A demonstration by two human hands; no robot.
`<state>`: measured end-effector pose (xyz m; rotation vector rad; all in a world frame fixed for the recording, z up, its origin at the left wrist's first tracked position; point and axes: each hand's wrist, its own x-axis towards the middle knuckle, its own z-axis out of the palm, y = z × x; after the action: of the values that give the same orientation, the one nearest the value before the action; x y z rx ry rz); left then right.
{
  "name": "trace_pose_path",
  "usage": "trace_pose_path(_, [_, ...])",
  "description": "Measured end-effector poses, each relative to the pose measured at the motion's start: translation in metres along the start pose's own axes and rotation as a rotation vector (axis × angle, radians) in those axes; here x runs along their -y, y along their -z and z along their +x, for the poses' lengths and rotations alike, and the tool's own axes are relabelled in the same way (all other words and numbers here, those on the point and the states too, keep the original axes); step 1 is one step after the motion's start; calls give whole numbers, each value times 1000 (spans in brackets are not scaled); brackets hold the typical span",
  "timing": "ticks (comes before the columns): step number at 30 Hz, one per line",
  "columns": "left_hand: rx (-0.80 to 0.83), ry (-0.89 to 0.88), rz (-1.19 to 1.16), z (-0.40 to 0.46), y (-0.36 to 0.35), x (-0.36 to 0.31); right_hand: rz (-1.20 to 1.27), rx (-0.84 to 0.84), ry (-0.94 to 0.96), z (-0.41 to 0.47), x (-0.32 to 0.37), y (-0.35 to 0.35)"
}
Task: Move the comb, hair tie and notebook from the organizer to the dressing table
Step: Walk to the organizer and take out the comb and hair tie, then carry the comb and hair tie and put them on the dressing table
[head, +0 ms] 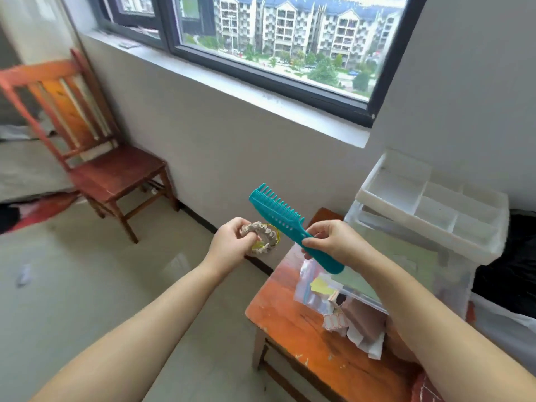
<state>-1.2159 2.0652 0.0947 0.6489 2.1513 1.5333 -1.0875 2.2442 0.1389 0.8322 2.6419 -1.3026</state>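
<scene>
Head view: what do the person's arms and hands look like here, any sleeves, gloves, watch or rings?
Both forearms are bare from the bottom edge of the picture up to the wrists; no sleeve shows. The left hand and the right hand wear no gloves. No watch, bracelet or ring is visible on either wrist or on the fingers that show. The nails look short and unpainted, though blur limits detail.

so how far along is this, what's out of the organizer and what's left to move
Two things are out: the left hand holds the beige hair tie, the right hand grips the teal comb by its handle. Neither is set down yet. The white organizer looks empty in the compartments that show. No notebook can be picked out, so that and both placements remain.
</scene>
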Motion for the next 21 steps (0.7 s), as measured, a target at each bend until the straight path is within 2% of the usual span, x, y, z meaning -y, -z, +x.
trace_pose_path(4, [-210,224,-182,-44,92,49,-111,136,105,27,68,-87])
trace_pose_path(10, [-604,476,-454,-167,246,133,-129,365,261,10,175,-267])
trace_pose_path(17, [-996,589,-593,-350,408,187,-82,671,313,-65,292,-474])
trace_pose_path(21, [-1211,586,-643,-442,470,215,-169,824,414,-107,356,-577])
